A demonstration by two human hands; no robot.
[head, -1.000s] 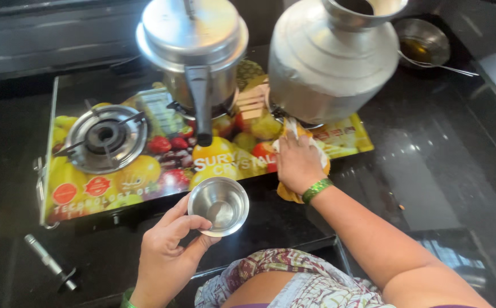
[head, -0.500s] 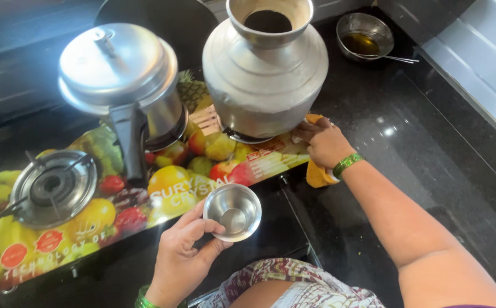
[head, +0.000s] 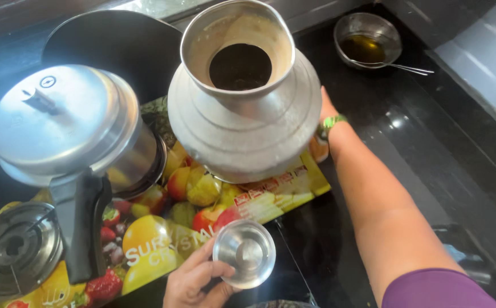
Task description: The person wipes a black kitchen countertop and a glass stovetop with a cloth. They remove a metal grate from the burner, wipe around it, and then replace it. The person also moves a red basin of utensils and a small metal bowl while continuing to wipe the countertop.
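My left hand (head: 194, 282) holds a small empty steel bowl (head: 244, 254) by its rim at the near edge of the stove. My right hand (head: 326, 105) reaches around the right side of a large round-bellied metal pot (head: 245, 125) that stands on a burner. The pot hides its fingers; only the hand's edge and a green bangle on the wrist show. A bit of orange cloth (head: 318, 150) peeks out under that wrist. Dark liquid shows inside the pot's wide neck.
A pressure cooker (head: 60, 128) with a black handle sits on the stove left of the pot. The glass stove top (head: 202, 208) has a fruit print and a bare burner (head: 14, 251) at left. A black pan (head: 117, 45) stands behind. A steel bowl of oil with a spoon (head: 368, 43) rests on the black counter.
The view has moved in closer and rightward over the pot. My right hand slid from the stove's front corner up and behind the pot's right side. The left hand keeps the small bowl.
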